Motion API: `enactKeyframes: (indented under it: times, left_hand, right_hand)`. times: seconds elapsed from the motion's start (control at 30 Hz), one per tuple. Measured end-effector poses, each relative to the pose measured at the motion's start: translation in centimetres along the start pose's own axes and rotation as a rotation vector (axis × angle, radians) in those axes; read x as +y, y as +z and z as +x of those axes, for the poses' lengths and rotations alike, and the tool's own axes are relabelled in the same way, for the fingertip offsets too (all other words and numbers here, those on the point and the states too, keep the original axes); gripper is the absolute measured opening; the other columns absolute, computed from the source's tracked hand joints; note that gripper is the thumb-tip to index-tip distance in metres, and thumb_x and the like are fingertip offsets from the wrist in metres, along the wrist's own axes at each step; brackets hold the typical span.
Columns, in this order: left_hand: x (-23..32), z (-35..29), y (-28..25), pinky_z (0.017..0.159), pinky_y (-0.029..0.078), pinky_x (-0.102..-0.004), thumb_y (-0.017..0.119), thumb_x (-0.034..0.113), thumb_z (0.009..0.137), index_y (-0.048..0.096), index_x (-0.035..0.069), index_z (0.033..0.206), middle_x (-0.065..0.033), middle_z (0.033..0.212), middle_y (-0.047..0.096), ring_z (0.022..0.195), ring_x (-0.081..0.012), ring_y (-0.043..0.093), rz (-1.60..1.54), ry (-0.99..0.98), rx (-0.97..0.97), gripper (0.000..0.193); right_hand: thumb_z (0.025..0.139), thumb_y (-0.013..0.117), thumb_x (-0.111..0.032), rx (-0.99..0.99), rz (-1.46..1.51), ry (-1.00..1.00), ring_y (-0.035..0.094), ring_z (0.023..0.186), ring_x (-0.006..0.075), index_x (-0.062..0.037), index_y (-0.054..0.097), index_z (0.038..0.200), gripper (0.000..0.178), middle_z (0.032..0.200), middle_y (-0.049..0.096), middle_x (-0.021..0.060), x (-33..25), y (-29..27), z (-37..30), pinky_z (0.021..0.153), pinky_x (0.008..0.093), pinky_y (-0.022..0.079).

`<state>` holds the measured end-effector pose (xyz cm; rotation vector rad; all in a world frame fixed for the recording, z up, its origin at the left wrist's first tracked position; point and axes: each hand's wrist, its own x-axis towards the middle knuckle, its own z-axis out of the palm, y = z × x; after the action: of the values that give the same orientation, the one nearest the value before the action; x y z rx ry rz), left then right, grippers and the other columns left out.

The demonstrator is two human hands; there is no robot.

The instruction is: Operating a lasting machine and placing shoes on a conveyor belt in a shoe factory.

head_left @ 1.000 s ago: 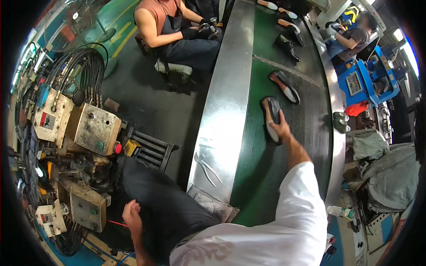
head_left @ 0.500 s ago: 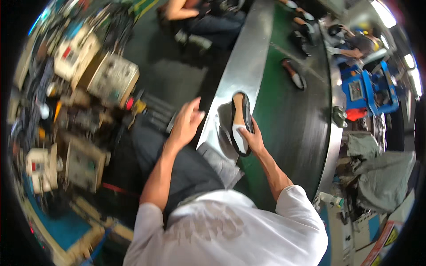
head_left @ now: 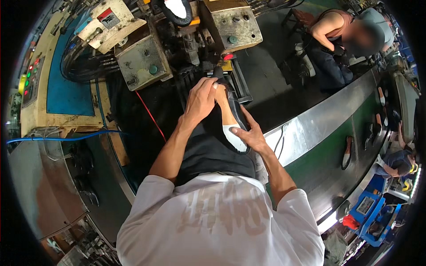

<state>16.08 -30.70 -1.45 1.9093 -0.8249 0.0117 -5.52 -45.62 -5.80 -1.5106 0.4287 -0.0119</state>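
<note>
A black shoe (head_left: 229, 118) lies bottom-up between my hands, above my lap. Its underside shows a tan strip toward the heel and a white area at the toe. My left hand (head_left: 200, 101) grips the heel end, thumb and fingers closed around it. Lower down, my right hand (head_left: 251, 134) clasps the toe end from the right, its thumb on the white area. Just beyond the heel is a machine's dark post (head_left: 218, 72).
Control boxes (head_left: 143, 63) flank the machine ahead, where another white-bottomed shoe (head_left: 176, 9) sits. On my right runs a green conveyor (head_left: 317, 177) with a metal edge (head_left: 297, 138) and several shoes, including a dark one (head_left: 347, 153). A seated person (head_left: 328, 48) is at the far right.
My view has turned left, from the conveyor toward the machine. The shoe has come off the conveyor side to over my lap. My left hand, open before, now grips its heel.
</note>
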Motion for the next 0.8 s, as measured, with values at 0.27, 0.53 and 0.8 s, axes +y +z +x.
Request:
enactKeyframes:
  times: [0.27, 0.53, 0.8]
  left_hand:
    - [-5.8, -0.5, 0.1, 0.082, 0.058, -0.0487, 0.065, 0.007, 0.107, 0.072, -0.002, 0.115, -0.0253, 0.107, 0.072, 0.099, -0.0481, 0.072, 0.179, 0.019, -0.281, 0.014]
    - [-4.9, -2.4, -2.6, 0.093, 0.059, -0.0388, 0.070, 0.002, 0.104, 0.075, -0.006, 0.125, -0.0200, 0.114, 0.075, 0.105, -0.0366, 0.075, -0.194, 0.027, -0.254, 0.023]
    - [1.9, -5.4, -8.2, 0.130, 0.040, -0.0481, 0.088, 0.029, 0.087, 0.042, -0.004, 0.168, -0.0246, 0.164, 0.055, 0.152, -0.0363, 0.055, -0.889, -0.266, -0.334, 0.099]
  right_hand:
    - [0.088, 0.092, -0.053, 0.009, -0.478, 0.180, 0.063, 0.143, 0.0366, -0.0045, 0.035, 0.175, 0.115, 0.160, 0.058, 0.0267, -2.1, -0.1, 0.2, 0.120, 0.0434, 0.049]
    - [0.085, 0.095, -0.049, 0.005, -0.459, 0.292, 0.064, 0.134, 0.0566, 0.0021, 0.020, 0.174, 0.127, 0.151, 0.059, 0.0402, -2.6, 0.1, -3.5, 0.114, 0.0542, 0.054]
    - [0.069, 0.102, -0.015, 0.047, -0.861, -0.401, 0.065, 0.123, 0.0539, 0.0070, 0.024, 0.171, 0.129, 0.140, 0.061, 0.0355, -1.1, 1.7, -3.2, 0.107, 0.0565, 0.054]
